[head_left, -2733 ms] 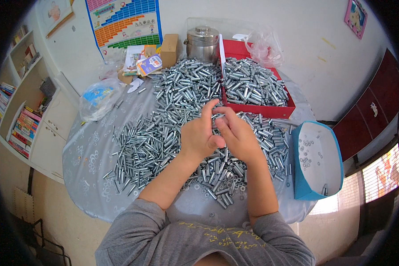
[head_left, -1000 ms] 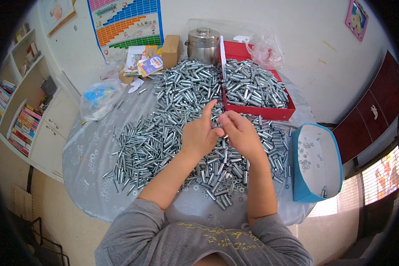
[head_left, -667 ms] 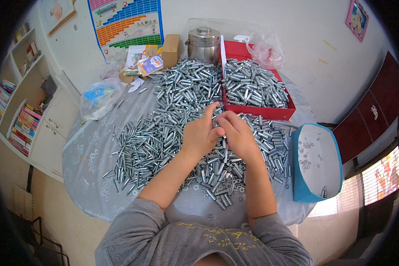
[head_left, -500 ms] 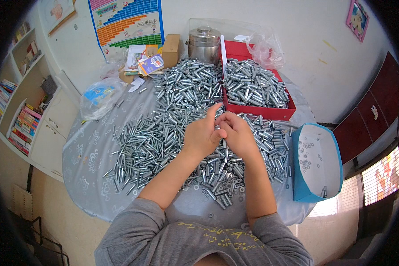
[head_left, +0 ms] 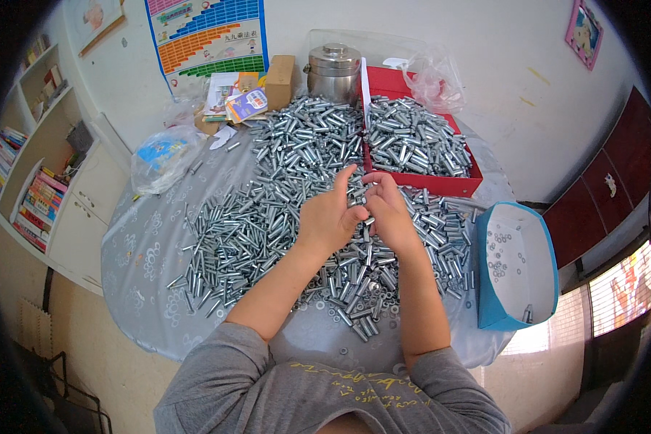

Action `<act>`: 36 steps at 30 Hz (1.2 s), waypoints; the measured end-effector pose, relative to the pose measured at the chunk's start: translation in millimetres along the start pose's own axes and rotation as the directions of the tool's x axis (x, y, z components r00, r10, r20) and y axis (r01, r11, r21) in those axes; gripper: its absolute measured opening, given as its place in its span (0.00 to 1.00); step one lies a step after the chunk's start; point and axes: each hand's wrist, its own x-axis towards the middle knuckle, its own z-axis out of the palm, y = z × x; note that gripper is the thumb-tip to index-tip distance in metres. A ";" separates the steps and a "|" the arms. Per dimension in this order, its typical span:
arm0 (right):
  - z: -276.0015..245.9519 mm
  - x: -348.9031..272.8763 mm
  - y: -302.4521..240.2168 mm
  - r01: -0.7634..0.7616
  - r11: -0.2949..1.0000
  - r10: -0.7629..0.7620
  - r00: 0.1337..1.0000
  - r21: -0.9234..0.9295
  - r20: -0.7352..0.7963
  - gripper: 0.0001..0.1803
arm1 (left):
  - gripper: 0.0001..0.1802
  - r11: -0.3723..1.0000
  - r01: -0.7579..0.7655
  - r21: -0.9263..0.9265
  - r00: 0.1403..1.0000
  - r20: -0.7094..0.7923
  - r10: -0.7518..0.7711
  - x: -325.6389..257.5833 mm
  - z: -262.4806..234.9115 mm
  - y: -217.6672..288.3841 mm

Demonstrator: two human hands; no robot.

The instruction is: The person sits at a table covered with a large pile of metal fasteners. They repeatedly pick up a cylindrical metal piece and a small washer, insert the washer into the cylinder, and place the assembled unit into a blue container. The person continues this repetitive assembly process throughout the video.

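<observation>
Head view: both bare hands meet over the middle of a wide heap of bolts [head_left: 242, 239] on the desk [head_left: 141, 282]. Taking them as the dial's centre, the left forearm [head_left: 278, 286] comes in from between seven and eight o'clock, the right forearm [head_left: 425, 304] from five, both bare below grey sleeves [head_left: 224, 362]. On the left hand [head_left: 325, 223], the index finger stands up toward twelve and the thumb points to three; its other fingers are mostly hidden. The right hand [head_left: 392, 217] leans toward eleven, fingers partly bent and slightly spread, tips turned to the left hand. A small metal piece [head_left: 369, 220] shows at the left thumb tip, between the hands; which fingers grip it, and how tightly, I cannot tell. More bolts fill a red box [head_left: 441, 186] at one o'clock. Washers [head_left: 394, 309] lie at six, and a blue box [head_left: 493, 311] stands between three and four.
</observation>
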 end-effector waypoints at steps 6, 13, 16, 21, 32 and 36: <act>-0.1 3.0 -4.6 -0.134 0.990 0.139 0.983 -0.045 0.116 0.11 | 0.55 0.999 -0.038 -0.017 0.999 -0.037 0.037 1.6 0.7 -3.8; -1.1 -2.8 -18.5 -0.136 0.989 0.138 0.989 0.054 -0.044 0.10 | 0.54 0.999 -0.022 -0.044 0.999 -0.027 0.021 1.1 1.7 -5.5; 1.2 1.7 -7.7 -0.150 0.989 0.149 0.985 0.009 0.083 0.10 | 0.52 1.000 -0.011 -0.001 1.000 -0.024 0.011 0.2 -0.5 -2.3; 0.3 2.6 -3.2 -0.152 0.983 0.146 0.987 0.099 0.067 0.11 | 0.54 0.999 -0.041 -0.031 0.999 0.009 0.042 0.6 2.9 -0.9; -10.3 3.9 1.2 -0.036 0.973 -0.028 0.962 0.228 0.271 0.10 | 0.50 1.000 -0.008 -0.007 1.000 0.016 0.008 0.0 1.5 -1.4; -11.4 10.1 20.2 0.334 0.936 -0.319 0.938 -0.106 0.136 0.12 | 0.51 1.000 -0.015 -0.003 1.000 0.020 0.015 0.7 4.9 -1.1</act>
